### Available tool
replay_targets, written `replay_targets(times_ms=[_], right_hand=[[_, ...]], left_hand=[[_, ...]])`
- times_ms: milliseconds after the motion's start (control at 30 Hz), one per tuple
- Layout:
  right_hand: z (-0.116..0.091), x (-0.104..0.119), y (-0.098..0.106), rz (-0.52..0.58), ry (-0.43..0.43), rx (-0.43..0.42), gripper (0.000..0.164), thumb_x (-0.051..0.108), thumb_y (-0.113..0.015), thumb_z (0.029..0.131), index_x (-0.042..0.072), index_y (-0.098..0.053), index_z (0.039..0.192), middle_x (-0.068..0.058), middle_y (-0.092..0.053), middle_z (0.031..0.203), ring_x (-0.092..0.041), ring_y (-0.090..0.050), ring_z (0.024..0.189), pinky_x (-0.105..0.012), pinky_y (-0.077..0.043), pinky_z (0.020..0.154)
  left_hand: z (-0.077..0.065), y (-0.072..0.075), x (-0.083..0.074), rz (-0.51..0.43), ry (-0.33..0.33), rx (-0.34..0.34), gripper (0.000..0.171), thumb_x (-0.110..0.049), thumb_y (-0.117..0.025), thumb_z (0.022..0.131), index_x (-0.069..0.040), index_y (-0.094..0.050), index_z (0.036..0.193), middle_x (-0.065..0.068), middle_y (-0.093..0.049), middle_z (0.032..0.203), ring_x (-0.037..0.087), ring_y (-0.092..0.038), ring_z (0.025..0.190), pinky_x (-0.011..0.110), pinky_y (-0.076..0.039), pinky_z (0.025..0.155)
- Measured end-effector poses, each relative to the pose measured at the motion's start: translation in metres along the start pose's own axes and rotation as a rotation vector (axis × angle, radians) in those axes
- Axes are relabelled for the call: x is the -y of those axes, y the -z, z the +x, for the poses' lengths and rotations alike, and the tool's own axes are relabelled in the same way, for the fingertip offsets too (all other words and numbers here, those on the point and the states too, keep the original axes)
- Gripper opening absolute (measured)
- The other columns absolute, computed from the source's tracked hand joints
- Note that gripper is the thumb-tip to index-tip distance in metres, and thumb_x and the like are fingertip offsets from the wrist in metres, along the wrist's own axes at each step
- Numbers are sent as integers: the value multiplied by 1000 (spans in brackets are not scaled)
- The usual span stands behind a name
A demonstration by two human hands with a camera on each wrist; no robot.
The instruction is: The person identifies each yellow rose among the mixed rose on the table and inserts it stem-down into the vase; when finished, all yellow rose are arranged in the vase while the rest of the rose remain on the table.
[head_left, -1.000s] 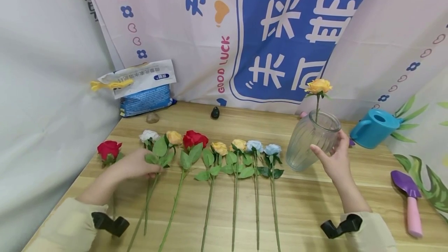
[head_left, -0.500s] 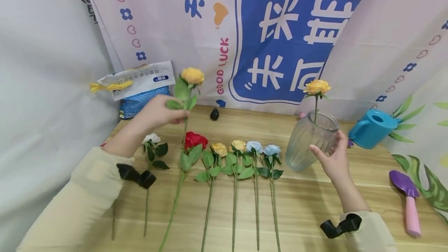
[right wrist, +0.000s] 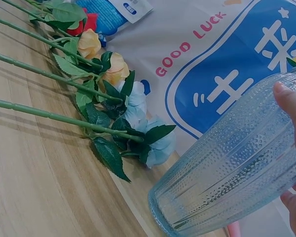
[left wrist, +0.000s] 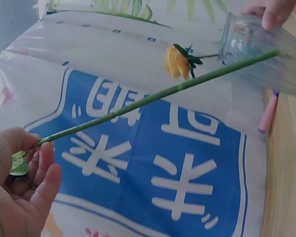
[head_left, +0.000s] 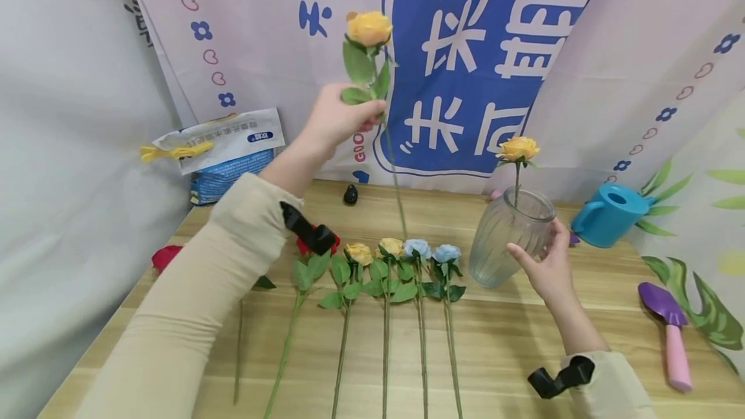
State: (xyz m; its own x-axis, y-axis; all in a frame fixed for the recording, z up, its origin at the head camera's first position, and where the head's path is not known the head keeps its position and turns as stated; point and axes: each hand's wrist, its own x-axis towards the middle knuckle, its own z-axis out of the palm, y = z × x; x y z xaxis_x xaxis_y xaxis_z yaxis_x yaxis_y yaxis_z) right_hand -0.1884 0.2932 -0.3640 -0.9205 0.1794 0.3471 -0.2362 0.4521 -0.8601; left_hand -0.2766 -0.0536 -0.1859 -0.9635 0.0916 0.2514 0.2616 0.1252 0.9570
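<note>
Vase (head_left: 495, 244) of clear ribbed glass holds one yellow rose (head_left: 519, 148).

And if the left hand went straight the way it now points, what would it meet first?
Probably the hanging printed cloth: the left hand, holding a yellow rose, points toward it, though the depth between them is unclear.

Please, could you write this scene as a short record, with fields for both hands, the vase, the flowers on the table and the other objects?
Left hand: holds a raised yellow rose by its stem
Right hand: grips the glass vase
In vase: another yellow rose, bloom above the rim
On table: two yellow flowers, two light blue flowers, two red roses partly hidden, one stem with its bloom hidden
Other objects: blue watering can, purple-and-pink trowel, blue-and-white bag
</note>
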Motion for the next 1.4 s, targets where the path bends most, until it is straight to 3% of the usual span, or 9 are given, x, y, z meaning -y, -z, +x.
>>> replay_targets(times_ms=[200,400,567,833,1133,1300,1400], right_hand=[[-1,-2,1,-8,-6,-4,85,13,-68,81,13,-7,141,-18,-22,141,-36,-22,129,-56,-18,101],[1,-1,2,-19,6,1,85,14,-68,81,14,-7,141,-19,-23,140,-37,-24,127,-57,-19,100],[3,-1,1,-3,27,-1,85,12,-68,81,14,-7,141,-18,-23,139,-37,-24,128,-56,-19,100],[3,-1,0,15,47,-25,84,8,-68,79,13,-10,140,-17,-27,138,-34,-26,126,-56,-21,100],[4,-6,0,16,49,-30,85,5,-69,78,11,-11,140,-17,-28,137,-34,-29,124,-56,-22,99],[4,-6,0,22,59,-30,86,3,-69,78,12,-11,140,-16,-28,137,-33,-28,124,-56,-23,98],[1,6,0,21,60,-27,83,2,-67,79,8,-11,139,-19,-28,136,-36,-28,123,-58,-22,98]], left_hand=[[12,-35,-26,-136,-100,-37,18,-12,-68,81,-2,-64,95,9,-65,82,17,-61,71,24,-50,69],[16,-65,-48,-159,-217,-48,17,-15,-67,82,-3,-64,94,8,-65,79,17,-61,70,22,-49,65],[14,-90,-51,-150,-327,-41,17,-16,-66,82,-5,-65,95,4,-66,79,11,-61,72,19,-48,66],[10,-125,-25,-94,-362,40,15,-20,-65,83,-7,-64,92,0,-67,83,7,-62,74,20,-47,64],[5,-153,15,66,-310,133,20,-22,-65,84,-7,-64,98,0,-65,86,9,-58,73,18,-46,61],[4,-166,31,122,-266,193,17,-23,-66,83,-7,-66,88,0,-64,77,9,-54,65,19,-43,55],[3,-172,38,141,-263,203,15,-22,-68,81,-7,-66,82,0,-62,69,9,-50,59,20,-39,49]])
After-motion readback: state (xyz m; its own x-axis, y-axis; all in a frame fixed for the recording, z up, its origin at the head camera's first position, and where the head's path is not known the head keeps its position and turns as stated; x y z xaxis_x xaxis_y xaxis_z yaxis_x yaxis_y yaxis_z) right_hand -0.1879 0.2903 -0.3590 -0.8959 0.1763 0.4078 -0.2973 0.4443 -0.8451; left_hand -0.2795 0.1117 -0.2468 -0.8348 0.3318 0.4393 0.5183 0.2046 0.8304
